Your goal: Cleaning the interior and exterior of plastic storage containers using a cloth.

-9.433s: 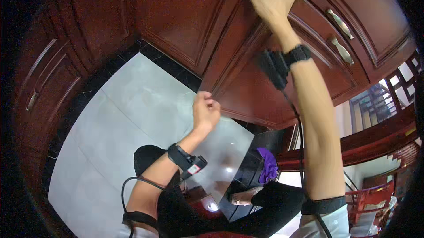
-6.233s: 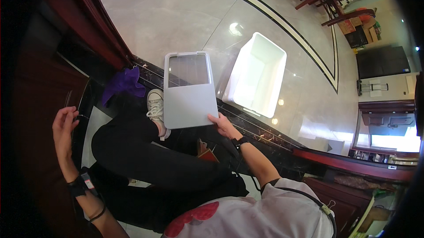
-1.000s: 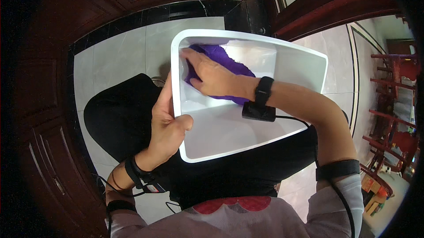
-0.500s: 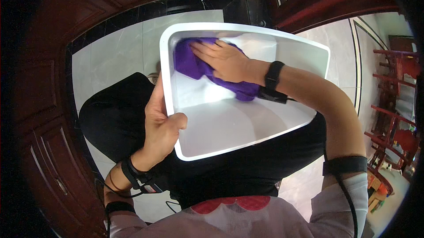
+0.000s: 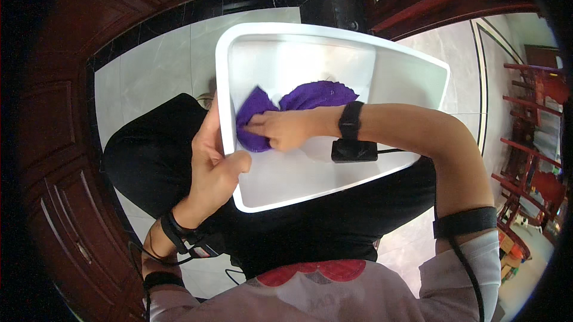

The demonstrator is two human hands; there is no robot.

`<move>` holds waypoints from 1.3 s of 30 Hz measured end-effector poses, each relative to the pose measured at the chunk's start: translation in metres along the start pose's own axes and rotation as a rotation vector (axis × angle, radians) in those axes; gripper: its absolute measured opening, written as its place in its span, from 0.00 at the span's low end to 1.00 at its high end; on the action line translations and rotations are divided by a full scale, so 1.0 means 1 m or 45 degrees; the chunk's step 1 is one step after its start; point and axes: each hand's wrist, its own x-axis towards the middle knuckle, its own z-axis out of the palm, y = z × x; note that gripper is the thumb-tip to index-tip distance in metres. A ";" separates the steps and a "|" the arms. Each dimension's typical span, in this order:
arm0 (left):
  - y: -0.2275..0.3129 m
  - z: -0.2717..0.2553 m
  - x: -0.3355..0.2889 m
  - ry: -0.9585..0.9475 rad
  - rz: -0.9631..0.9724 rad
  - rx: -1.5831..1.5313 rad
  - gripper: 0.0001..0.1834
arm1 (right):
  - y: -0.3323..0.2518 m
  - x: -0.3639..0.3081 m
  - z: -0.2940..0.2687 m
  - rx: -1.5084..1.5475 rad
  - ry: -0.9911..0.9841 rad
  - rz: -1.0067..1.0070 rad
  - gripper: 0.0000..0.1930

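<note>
A deep white plastic bin (image 5: pixel 292 182) rests tilted over my lap, its open side facing up toward me. My left hand (image 5: pixel 216 173) is closed around the left rim, thumb over the edge and fingers on the outer side. Inside the bin, my right hand (image 5: pixel 287 129) presses a purple cloth (image 5: pixel 319 93) against the inner left end, low down. Part of the cloth bunches under the fingers, and the rest spreads out behind the hand and wrist. A black strap with a small box (image 5: pixel 354 150) sits on my right wrist.
Dark red wooden panelled doors (image 5: pixel 57 161) stand at the left and far side. Pale tiles (image 5: pixel 161 65) with a black border cover the floor. Red wooden chairs (image 5: pixel 531 137) are off to the right. A cable (image 5: pixel 468 262) hangs along my right arm.
My right hand has moved from the far inner side of the bin toward me, dragging the cloth's left part along. My left hand keeps its hold on the rim.
</note>
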 end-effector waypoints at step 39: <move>0.000 -0.001 -0.005 0.014 0.024 0.016 0.43 | 0.025 -0.133 -0.042 -0.352 -0.278 0.757 0.20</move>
